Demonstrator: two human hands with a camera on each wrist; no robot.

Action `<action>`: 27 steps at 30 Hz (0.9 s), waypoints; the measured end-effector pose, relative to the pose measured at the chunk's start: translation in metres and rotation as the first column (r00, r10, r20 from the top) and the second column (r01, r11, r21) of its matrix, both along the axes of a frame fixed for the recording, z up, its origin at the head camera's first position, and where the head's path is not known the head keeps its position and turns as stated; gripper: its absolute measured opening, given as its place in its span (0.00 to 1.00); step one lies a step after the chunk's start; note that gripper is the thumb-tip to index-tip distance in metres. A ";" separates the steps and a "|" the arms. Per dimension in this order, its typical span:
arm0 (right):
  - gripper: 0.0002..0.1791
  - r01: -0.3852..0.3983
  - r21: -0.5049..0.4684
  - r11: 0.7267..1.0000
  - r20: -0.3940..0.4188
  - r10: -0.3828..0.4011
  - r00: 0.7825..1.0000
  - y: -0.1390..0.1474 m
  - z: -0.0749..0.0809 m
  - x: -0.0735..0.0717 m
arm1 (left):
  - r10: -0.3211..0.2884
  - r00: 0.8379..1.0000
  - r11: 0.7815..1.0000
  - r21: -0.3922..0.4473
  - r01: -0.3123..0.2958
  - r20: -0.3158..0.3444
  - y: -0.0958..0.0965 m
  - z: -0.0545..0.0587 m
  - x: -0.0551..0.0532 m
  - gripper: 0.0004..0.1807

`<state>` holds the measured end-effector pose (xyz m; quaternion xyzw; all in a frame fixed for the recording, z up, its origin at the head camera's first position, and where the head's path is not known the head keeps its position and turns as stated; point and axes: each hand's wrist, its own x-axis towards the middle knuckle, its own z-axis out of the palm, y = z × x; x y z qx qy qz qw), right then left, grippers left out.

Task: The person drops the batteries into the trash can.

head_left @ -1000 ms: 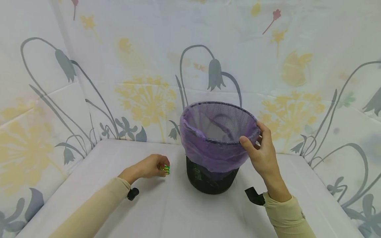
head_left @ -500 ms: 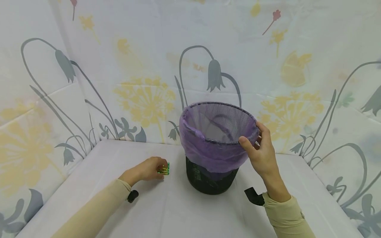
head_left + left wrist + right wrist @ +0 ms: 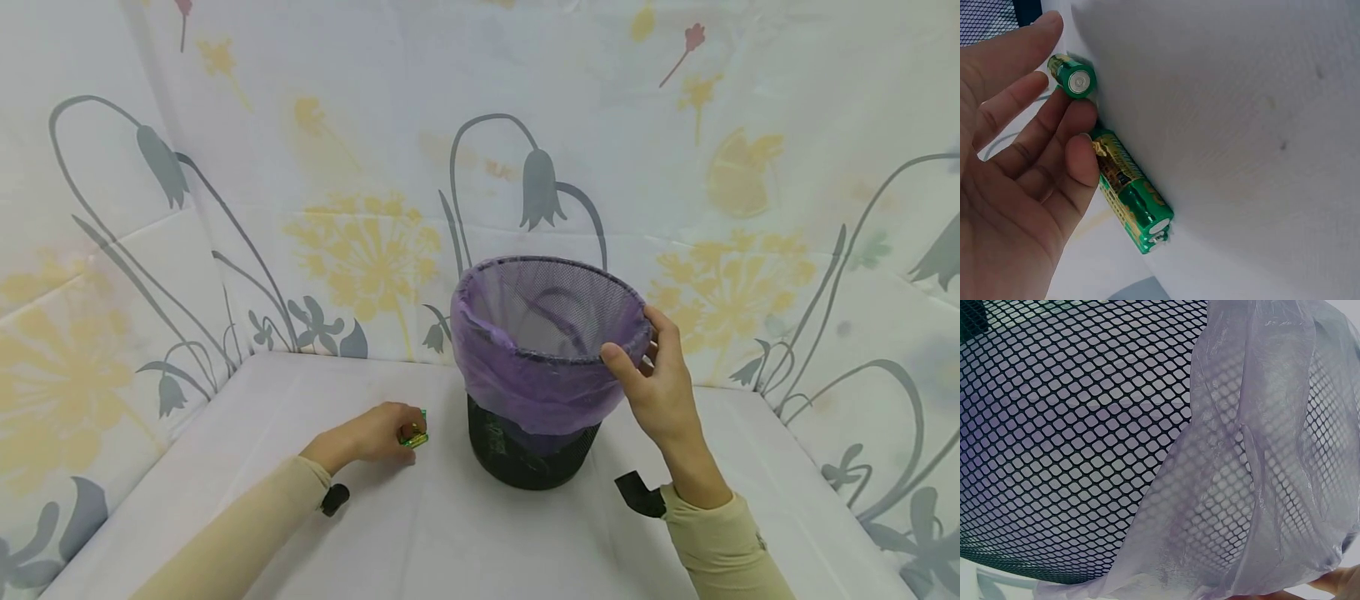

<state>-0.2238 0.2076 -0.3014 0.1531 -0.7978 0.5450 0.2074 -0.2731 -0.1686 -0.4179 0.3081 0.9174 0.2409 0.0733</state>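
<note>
In the head view my left hand (image 3: 386,432) is low over the table, thumb and loosely bent fingers around several small green-and-gold batteries (image 3: 414,437). The left wrist view has one battery (image 3: 1075,76) lying on the white surface just beyond the fingertips, between thumb and fingers. A pair of batteries (image 3: 1132,187) lies side by side against the smaller fingers; the thumb does not press on any of them. My right hand (image 3: 660,383) grips the right rim of a black mesh wastebasket (image 3: 525,458) lined with a purple bin bag (image 3: 536,396). The basket stands upright.
The white tabletop (image 3: 442,542) meets a floral-printed cloth backdrop (image 3: 420,167) behind and at both sides. The wastebasket stands just right of the left hand. A small black wrist device (image 3: 335,498) sits under the left sleeve, another black device (image 3: 639,494) beside the right.
My left hand has shifted slightly down and toward the person in the head view. The batteries, lined up together before, now lie at different angles. The right hand and wastebasket stay put.
</note>
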 end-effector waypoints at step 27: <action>0.40 0.010 0.008 1.000 -0.005 -0.010 1.000 0.000 0.000 0.000 | 0.036 0.997 0.997 -0.070 -0.032 0.063 0.015 0.005 0.007 0.21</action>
